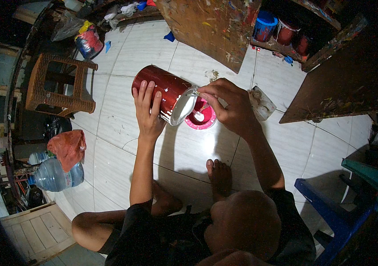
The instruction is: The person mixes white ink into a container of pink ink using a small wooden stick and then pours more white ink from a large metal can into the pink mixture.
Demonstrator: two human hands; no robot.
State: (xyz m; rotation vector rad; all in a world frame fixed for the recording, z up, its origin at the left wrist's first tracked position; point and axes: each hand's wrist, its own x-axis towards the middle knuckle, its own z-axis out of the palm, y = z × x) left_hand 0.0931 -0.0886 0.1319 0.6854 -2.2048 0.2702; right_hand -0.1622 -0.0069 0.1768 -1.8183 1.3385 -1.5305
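Observation:
A dark red metallic paint can (167, 83) is tilted on its side above the floor, its mouth toward the right and down. White paint (184, 106) shows inside the mouth, and white drips mark its side. My left hand (147, 106) holds the can's body from the near side. At the upper edge of the mouth, the thumb and fingers of my right hand (229, 105) pinch the rim, where something thin and silvery or clear shows. Below the mouth stands a pink tub (202, 126) with red and white inside, partly hidden by the can and my right hand.
A brown woven-pattern stool (89, 84) stands at the left, near a large water bottle (56, 175) and an orange plastic bag (68, 148). Paint-stained boards (213, 29) reach in at the back. Blue plastic stools (326, 208) stand at the right. A clear container (262, 103) lies beyond my right wrist.

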